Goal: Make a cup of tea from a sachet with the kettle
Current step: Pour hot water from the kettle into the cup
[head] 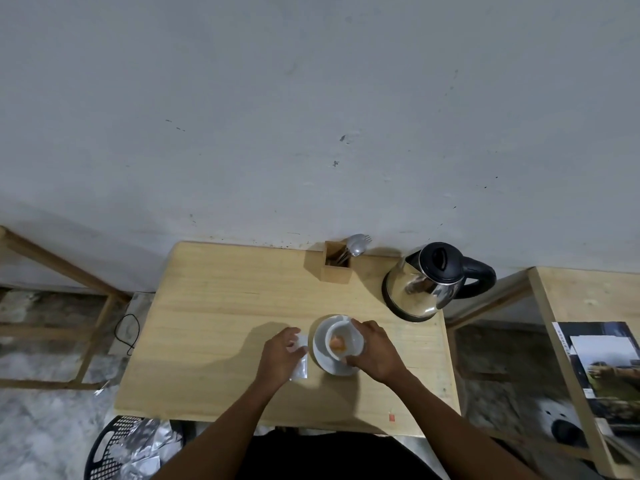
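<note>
My right hand [375, 351] is around the white cup [344, 341]: the thumb touches the near side of the rim and the other fingers [360, 329] wrap the far right side, so the hand is closed on the cup. The cup stands on a white saucer [320, 348], and inside the cup, on the left of its bottom, I see something orange [336, 342]; I cannot tell if it is powder or a tea bag.

My left hand [280, 355] lies just left of the saucer with the fingers spread a little. It rests on top of a small pale sachet [300, 365], flat on the table; the lower right part of the sachet shows from under my palm. If the fingers really pinch it I cannot tell, they look only laid on it.

Both things are on a light wooden table [225, 306] that stands against a grey wall [311, 116]. At the far right corner of the table there is the steel kettle [427, 282] with a black lid and black handle, the handle turned to the right. Left of the kettle, near the wall, stands a wooden holder [336, 266] with metal cutlery [356, 245] in it. Below the near left corner of the table a black basket [114, 452] holds crumpled shiny foil.
</note>
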